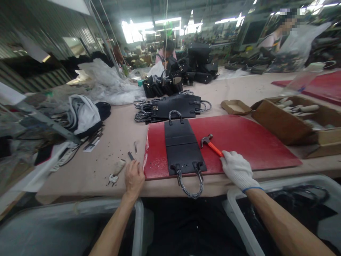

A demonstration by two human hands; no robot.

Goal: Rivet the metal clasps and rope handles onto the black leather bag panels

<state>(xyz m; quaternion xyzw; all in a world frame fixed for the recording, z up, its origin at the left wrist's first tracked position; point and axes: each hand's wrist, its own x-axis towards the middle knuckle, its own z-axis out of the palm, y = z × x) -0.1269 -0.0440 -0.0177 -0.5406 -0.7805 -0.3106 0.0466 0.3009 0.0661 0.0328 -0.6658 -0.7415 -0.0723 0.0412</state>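
Head view, red board (231,140): flat on the table (112,133)
Black panel (182,142): across the board, one looped handle past the near edge
Right hand (236,169): gloved, closed round the hammer (212,144)'s handle
Left hand (134,176): bare, fingers bent together at a small dark tool (130,155); grip unclear

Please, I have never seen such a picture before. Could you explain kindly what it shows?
No machine is here. This single picture comes from a camera on a person's head, looking forward and down at their hands. On the table lies a red board, bearing a flat black piece with two handles. The gloved right hand holds a hammer. The bare left hand is at a small dark tool; its grip is unclear. An open box stands at the right.
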